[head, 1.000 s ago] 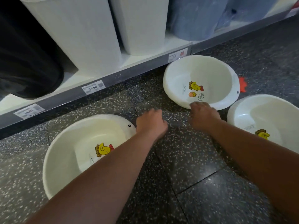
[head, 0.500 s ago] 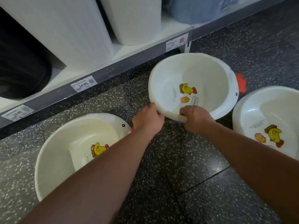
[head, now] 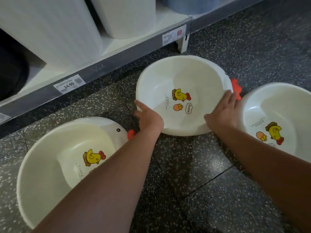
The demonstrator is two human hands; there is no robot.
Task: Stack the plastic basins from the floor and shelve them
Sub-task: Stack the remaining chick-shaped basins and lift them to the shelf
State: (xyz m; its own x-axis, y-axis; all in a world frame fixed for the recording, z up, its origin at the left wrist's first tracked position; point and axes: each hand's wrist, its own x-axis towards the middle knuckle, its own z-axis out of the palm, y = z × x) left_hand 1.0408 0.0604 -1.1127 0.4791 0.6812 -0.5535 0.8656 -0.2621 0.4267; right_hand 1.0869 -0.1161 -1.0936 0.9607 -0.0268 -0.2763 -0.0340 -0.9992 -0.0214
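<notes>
One head-worn view — close, steeply downward at the floor [head: 193, 165] before a low shelf [head: 104, 64]

Both hands' grip on middle basin [head: 183, 78] rim, two basins alongside on floor [head: 202, 174]

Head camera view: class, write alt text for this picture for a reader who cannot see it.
Two bare hands, left hand and right hand, grip opposite sides of a white chick-print middle basin above a dark speckled floor. A matching left basin and right basin sit either side, below a shelf of white bins.
</notes>
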